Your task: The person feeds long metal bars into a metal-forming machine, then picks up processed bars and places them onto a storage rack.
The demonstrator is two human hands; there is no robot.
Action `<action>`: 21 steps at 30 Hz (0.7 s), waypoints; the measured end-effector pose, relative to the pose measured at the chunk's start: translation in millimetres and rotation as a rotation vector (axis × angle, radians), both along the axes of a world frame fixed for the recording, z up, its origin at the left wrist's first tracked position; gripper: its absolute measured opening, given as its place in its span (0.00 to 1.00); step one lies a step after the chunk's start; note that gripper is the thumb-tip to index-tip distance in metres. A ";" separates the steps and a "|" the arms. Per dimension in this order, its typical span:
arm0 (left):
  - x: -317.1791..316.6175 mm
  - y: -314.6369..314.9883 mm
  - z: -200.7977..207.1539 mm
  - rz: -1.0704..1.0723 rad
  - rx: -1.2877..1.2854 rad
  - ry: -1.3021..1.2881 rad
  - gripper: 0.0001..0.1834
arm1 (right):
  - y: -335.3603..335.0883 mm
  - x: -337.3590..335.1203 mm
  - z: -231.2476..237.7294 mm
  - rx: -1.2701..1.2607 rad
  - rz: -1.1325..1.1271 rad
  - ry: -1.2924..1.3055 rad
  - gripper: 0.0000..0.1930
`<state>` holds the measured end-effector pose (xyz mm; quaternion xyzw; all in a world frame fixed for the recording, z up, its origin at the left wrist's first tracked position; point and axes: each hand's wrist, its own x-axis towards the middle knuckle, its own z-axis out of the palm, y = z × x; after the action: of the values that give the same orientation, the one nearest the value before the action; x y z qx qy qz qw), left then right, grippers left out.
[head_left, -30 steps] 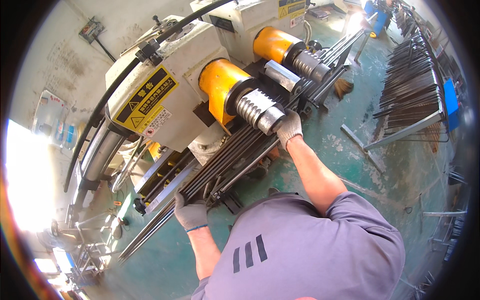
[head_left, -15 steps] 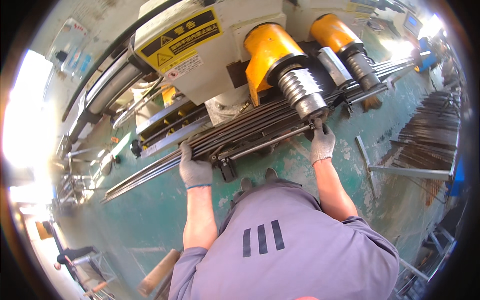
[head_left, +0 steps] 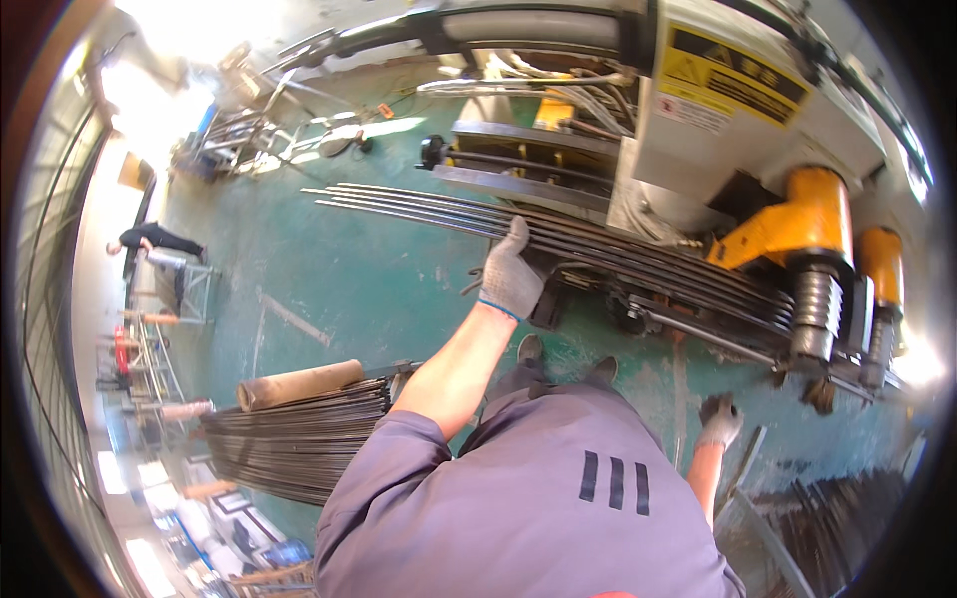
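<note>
Several long, thin metal rods [head_left: 429, 211] lie side by side along the front of the machine. My left hand [head_left: 513, 279], in a pale knit glove, is closed on them, thumb over the top and the other fingers hidden. Away from the rods, my right hand [head_left: 720, 424] hangs low beside my body on the right. Its glove has darkened fingertips; the fingers are loosely bent, slightly apart, with nothing visible in them. Over the rods' right end stands a ribbed metal cylinder [head_left: 815, 309] under an orange housing [head_left: 812, 214]. A second orange housing [head_left: 881, 264] is farther right.
A bundle of dark rods [head_left: 289, 439] with a cardboard tube [head_left: 299, 385] on it lies at left. Another dark rod stack [head_left: 832, 528] sits in a metal frame at lower right. Beyond the green floor [head_left: 259, 269], another person [head_left: 159, 242] is at far left.
The view has swung left, bringing in the bundle with the tube. My right hand has come off the ribbed cylinder's lower end and dropped toward my side. My left hand stays on the rods.
</note>
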<state>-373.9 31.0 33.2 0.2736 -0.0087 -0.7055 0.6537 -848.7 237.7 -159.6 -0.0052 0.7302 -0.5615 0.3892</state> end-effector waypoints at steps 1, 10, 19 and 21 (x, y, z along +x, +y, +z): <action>29.8 -2.5 -1.4 0.041 -0.038 0.004 0.23 | 1.7 21.2 12.4 0.098 -0.017 0.172 0.15; 345.2 -51.6 -31.8 0.490 0.077 -0.211 0.21 | 103.9 62.8 -38.5 0.598 0.185 0.231 0.14; 539.3 -69.2 -32.6 0.598 0.192 -0.564 0.26 | 128.8 138.6 -30.7 0.638 0.296 0.328 0.14; 511.5 -77.4 -23.6 0.557 0.183 -0.648 0.26 | 136.6 117.8 -36.6 0.671 0.332 0.398 0.13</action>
<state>137.7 -46.4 9.7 0.5296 -0.0765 -0.3779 0.7556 -730.9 374.3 -196.2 -0.1039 0.9227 -0.2103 0.3061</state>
